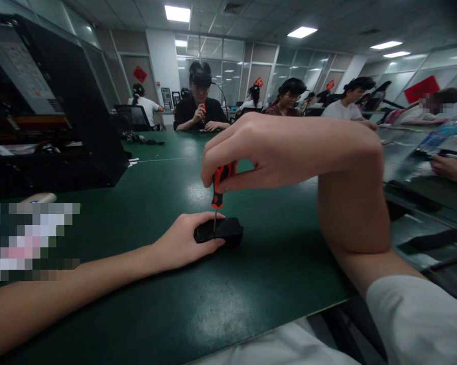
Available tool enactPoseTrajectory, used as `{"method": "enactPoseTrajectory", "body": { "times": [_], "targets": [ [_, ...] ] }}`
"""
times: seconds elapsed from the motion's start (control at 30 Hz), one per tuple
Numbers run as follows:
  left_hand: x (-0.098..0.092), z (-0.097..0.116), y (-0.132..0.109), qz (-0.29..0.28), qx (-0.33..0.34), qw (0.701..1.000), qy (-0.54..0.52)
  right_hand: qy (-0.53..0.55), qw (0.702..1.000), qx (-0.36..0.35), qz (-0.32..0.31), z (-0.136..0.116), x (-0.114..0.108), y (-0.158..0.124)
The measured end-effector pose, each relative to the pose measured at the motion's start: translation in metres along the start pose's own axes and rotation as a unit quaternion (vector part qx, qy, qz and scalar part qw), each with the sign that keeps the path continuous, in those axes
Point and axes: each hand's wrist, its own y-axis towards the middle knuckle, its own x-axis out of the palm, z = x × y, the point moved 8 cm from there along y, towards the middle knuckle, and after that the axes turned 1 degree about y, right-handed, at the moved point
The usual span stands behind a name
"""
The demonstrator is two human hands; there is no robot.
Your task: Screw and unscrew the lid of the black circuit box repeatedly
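A small black box-shaped piece (pixel 234 232) lies on the green tabletop (pixel 220 304). My left hand (pixel 186 237) grips it from the left, thumb along the near side and fingers along the far side. Above it, my right hand (pixel 247 152) is closed around the orange and black handle of a screwdriver (pixel 218 187). The screwdriver stands nearly upright, its thin shaft reaching down to the top of the black piece between my left thumb and fingers. Whether the tip sits in a screw is too small to tell.
An opened black computer case (pixel 61 101) stands at the left. Cables (pixel 140 138) lie on the table behind it. Across the table sits a person in black (pixel 201 109); other people sit farther right. Another person's hand (pixel 452 167) shows at the right edge.
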Motion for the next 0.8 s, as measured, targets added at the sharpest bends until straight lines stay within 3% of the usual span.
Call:
{"method": "enactPoseTrajectory", "body": {
  "times": [0.23, 0.53, 0.8],
  "targets": [
    [0.001, -0.001, 0.000, -0.004, 0.000, 1.000, 0.004, 0.004, 1.000, 0.000, -0.020, -0.001, 0.002, 0.000],
    [0.002, 0.000, 0.001, -0.003, 0.007, 1.000, 0.001, -0.049, 0.997, -0.065, 0.009, -0.017, 0.000, -0.006],
    [0.002, 0.000, 0.001, -0.004, 0.010, 1.000, 0.008, -0.085, 0.995, -0.054, 0.016, -0.013, 0.001, -0.008]
  ]
}}
